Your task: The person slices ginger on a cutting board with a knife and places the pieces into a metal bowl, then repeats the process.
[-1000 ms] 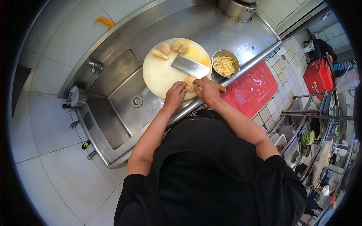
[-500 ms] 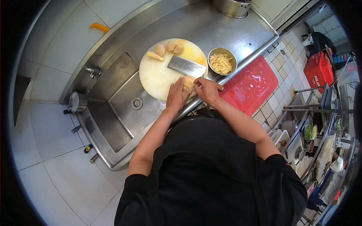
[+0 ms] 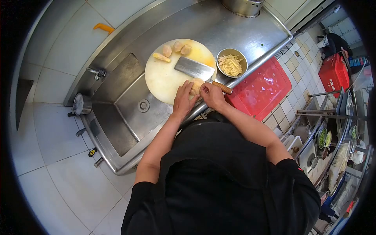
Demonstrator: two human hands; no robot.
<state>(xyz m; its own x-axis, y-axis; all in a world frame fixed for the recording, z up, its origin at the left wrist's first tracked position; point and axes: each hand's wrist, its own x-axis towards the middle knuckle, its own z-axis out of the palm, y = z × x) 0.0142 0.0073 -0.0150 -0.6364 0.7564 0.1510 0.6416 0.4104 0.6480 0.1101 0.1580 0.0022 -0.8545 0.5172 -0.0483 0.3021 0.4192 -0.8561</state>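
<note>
A round white cutting board (image 3: 162, 80) lies across the sink's edge. Near its front rim are thin pale-yellow slices (image 3: 197, 84), overlapping; their exact kind I cannot make out. My left hand (image 3: 184, 98) presses against their left side, fingers close together. From the right, my right hand (image 3: 212, 96) pinches at their edge with bent fingers. Just behind the hands rests a cleaver (image 3: 194, 69), its wooden handle (image 3: 221, 87) pointing right and held by neither hand. Several peeled pale chunks (image 3: 177, 47) sit at the board's back, with a longer yellow piece (image 3: 161, 57) beside them.
A metal bowl (image 3: 244, 62) of pale cut strips (image 3: 230, 65) stands right of the board. Below the counter edge is a red lid-like surface (image 3: 262, 88). The steel sink (image 3: 121, 113) and a tap (image 3: 96, 73) are at left. A shelf rack (image 3: 325, 113) with containers stands far right.
My right hand has shifted slightly down, away from the cleaver handle, which now shows more fully. My left hand stays on the slices. The view has moved a little.
</note>
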